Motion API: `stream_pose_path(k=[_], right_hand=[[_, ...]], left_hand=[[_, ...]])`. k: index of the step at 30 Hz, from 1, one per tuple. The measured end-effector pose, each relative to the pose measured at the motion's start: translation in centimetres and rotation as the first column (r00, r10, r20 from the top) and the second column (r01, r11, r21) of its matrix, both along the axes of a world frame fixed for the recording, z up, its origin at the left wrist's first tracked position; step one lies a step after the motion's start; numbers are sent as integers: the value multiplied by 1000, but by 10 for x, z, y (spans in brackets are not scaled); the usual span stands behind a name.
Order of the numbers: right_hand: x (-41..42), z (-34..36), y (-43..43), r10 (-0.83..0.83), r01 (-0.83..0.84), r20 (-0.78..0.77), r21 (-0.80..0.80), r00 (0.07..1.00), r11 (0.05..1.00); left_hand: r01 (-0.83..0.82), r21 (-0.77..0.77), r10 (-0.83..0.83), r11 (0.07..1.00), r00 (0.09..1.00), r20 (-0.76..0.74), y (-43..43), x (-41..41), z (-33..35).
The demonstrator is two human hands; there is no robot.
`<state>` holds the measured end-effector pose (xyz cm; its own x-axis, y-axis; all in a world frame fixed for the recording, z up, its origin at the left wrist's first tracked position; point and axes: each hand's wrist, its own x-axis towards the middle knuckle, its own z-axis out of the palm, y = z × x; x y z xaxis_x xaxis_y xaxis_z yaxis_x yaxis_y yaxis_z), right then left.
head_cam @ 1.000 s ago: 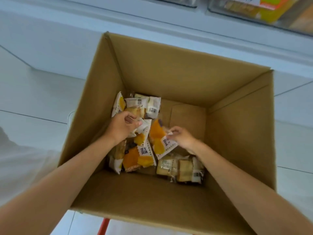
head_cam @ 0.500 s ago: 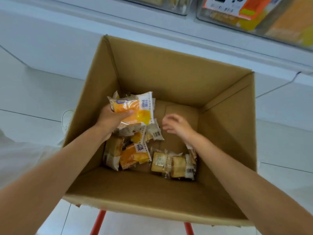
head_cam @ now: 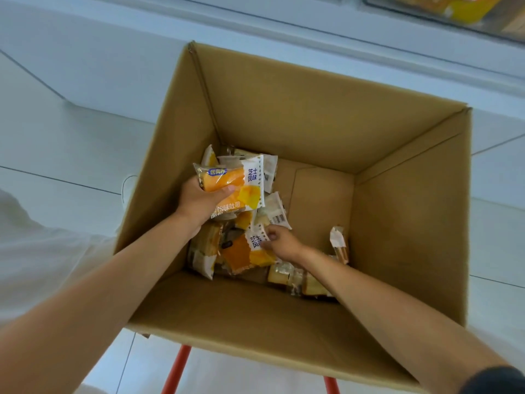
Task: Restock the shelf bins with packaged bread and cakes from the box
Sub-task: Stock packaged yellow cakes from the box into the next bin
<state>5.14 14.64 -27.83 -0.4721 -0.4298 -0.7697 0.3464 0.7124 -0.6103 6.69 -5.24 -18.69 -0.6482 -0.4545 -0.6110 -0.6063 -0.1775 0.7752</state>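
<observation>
Cardboard box (head_cam: pixel 312 123) open, centre of frame, sitting on red legs (head_cam: pixel 176 371). Left of centre inside it, my left hand (head_cam: pixel 199 200) is curled round a small stack of orange bread packets (head_cam: pixel 233 183), held over the pile (head_cam: pixel 210 251). Just right and lower, my right hand (head_cam: pixel 284 243) pinches the white edge of another orange packet (head_cam: pixel 244 257) lying on the pile. Pale cake packets (head_cam: pixel 287 277) lie under my right wrist. A lone packet (head_cam: pixel 339 244) leans against the box's right wall. Shelf bin (head_cam: pixel 454 9) with yellow packs, upper right corner.
</observation>
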Motion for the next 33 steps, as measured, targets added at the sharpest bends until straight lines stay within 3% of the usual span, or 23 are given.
stream_pose_path(k=[4,7,12,17,20,23,28,33], right_hand=[[-38,68,39,62,-68,-143,-37,988,997],[-68,131,64,-103,67,-291,-132,951,989],[-88,192,66,-527,458,-87,-389,846,799],[-86,228,47,-631,573,-7,-410,776,709],[-92,255,50,-581,547,81,-463,810,697],[-100,287,56,-565,465,-52,-507,824,726],[-148,352,59,-700,427,-300,-618,648,660],[-218,392,66,-781,459,-248,-693,573,556]], left_hand=[[44,-116,-54,992,995,-81,4,-2,4],[43,-106,-55,993,993,-106,12,-6,23],[211,-19,-212,977,970,-120,43,-26,81],[356,20,-340,934,907,-249,64,-49,136],[459,20,-436,888,855,-279,61,-62,163],[502,-76,-500,862,814,-297,63,-78,193],[313,-528,-541,789,763,-355,67,-129,247],[125,-666,-549,735,687,-477,76,-206,298]])
